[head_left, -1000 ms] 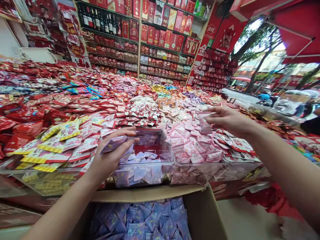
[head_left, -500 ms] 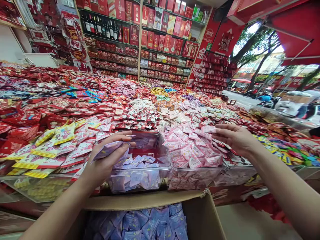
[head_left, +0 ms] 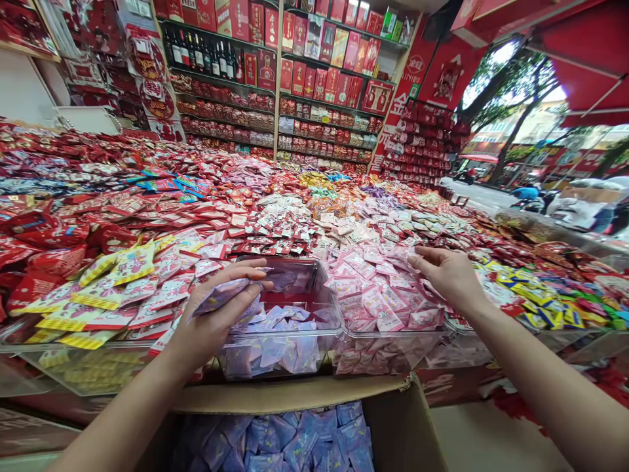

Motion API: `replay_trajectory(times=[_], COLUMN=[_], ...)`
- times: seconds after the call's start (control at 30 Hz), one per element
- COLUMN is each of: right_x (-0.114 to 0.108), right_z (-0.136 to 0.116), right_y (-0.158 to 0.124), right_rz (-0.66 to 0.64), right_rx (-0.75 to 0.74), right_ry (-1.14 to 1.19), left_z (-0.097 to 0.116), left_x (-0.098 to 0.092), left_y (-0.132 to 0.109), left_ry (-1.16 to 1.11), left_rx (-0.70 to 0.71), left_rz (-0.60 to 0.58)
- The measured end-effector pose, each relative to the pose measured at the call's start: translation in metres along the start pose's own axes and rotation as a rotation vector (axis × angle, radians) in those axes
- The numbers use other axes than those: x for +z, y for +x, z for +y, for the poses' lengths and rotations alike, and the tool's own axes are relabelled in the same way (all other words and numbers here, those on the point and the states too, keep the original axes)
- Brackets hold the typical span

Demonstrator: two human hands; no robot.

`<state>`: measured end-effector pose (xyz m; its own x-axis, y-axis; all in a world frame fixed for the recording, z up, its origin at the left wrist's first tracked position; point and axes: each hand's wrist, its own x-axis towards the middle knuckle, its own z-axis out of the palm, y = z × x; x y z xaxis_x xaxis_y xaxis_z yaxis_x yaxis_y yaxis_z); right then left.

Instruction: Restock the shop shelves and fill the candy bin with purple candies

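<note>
My left hand (head_left: 209, 324) is closed on a small stack of purple candy packets (head_left: 222, 294), held over the left edge of a clear plastic bin (head_left: 328, 307) that is partly filled with the same purple packets. My right hand (head_left: 445, 272) lies palm down, fingers stretched out, on the heap of pink candy packets (head_left: 373, 292) in the bin beside it. Nothing shows in that hand. Below, an open cardboard box (head_left: 393, 426) holds many more purple packets (head_left: 295, 439).
A wide display of wrapped sweets in red, pink, yellow and blue stretches away in front. Shelves (head_left: 275, 78) of red boxes and bottles stand behind it. A street with trees and parked scooters lies at the right.
My right hand held a pink packet up a second ago; it has come down onto the pink heap and now lies flat without it. My left hand has hardly moved.
</note>
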<state>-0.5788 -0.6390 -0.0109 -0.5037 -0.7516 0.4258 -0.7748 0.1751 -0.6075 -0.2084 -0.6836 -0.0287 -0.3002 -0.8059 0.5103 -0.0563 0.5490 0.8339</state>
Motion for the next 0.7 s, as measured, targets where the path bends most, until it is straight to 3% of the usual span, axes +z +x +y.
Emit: replay_trajectory(times=[0.4, 0.57, 0.7], right_x=[-0.006, -0.001, 0.003], right_z=[0.010, 0.030, 0.038], right_y=[0.002, 0.012, 0.010], right_rz=[0.008, -0.122, -0.100], right_rx=[-0.024, -0.024, -0.050], right_ry=[0.104, -0.030, -0.093], left_z=[-0.001, 0.001, 0.001], left_x=[-0.001, -0.001, -0.002], left_y=[0.000, 0.000, 0.000], left_ry=[0.011, 0.021, 0.014], left_rx=[0.014, 0.008, 0.011], left_rz=[0.005, -0.001, -0.019])
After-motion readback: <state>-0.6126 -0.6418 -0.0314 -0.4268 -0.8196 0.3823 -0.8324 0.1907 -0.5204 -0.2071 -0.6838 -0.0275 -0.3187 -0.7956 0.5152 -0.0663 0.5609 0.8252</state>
